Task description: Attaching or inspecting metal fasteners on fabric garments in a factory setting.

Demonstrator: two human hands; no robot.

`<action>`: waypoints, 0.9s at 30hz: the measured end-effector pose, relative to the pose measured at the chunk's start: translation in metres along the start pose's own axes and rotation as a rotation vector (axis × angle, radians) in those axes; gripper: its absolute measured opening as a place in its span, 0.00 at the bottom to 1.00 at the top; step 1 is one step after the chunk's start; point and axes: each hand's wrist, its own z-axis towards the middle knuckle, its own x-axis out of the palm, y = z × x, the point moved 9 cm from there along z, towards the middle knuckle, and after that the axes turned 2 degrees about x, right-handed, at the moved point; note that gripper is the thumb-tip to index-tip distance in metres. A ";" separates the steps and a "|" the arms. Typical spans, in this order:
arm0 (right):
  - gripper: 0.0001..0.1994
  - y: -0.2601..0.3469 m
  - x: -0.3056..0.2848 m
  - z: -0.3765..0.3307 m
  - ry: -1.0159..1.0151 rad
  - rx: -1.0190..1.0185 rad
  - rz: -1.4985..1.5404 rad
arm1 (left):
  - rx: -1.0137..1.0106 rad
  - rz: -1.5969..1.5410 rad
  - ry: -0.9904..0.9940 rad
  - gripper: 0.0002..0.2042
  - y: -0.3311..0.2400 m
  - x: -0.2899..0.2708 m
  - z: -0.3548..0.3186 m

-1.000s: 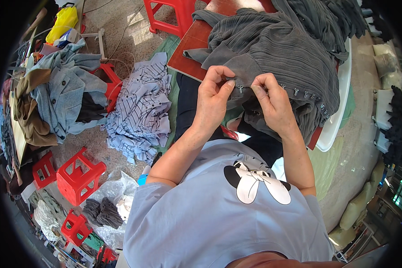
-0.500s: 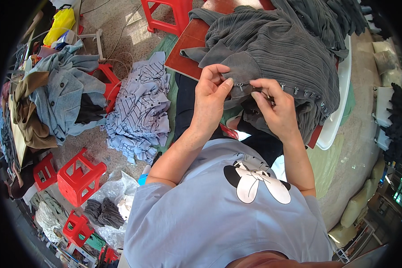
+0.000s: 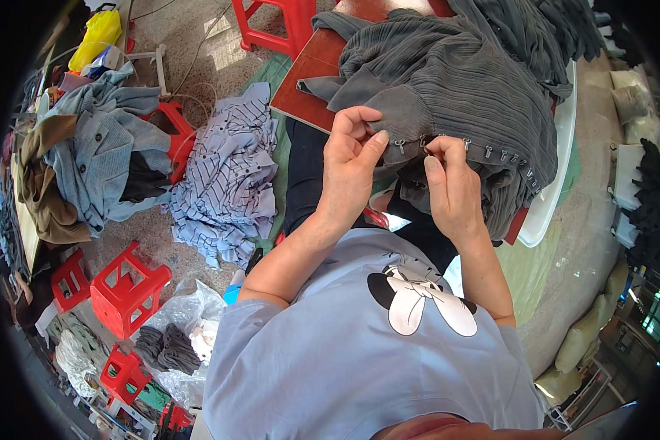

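My left hand pinches the hem of the grey ribbed garment draped over the brown worktop; my right hand nips a small metal hook on that hem. The knit seems soft and floppy, best held at the thicker edge band.

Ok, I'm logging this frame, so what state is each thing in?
Left hand: pinching the grey garment's edge.
Right hand: fingertips pinched at a metal hook.
Grey garment: crumpled on the board, edge lifted.
Hooks: in a row along the edge.
Striped shirts: heaped on the floor.
Red stool: upright.
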 end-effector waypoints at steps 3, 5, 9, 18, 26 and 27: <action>0.08 0.001 0.004 -0.002 -0.036 -0.044 -0.130 | 0.009 0.021 -0.006 0.11 0.000 0.000 -0.001; 0.08 -0.001 0.003 -0.001 -0.093 -0.042 -0.100 | 0.018 0.026 -0.006 0.11 -0.001 0.000 -0.001; 0.07 0.001 0.005 0.001 -0.132 -0.084 -0.101 | 0.000 0.039 0.005 0.11 0.001 0.001 -0.001; 0.06 0.008 0.006 0.003 -0.179 -0.168 -0.124 | -0.011 0.086 0.007 0.11 0.003 0.003 -0.002; 0.05 -0.002 0.009 0.000 -0.199 -0.179 -0.025 | 0.000 0.050 -0.002 0.11 0.005 0.003 -0.002; 0.04 -0.011 0.009 -0.001 -0.196 -0.116 0.102 | -0.013 0.037 0.002 0.11 0.006 0.002 -0.002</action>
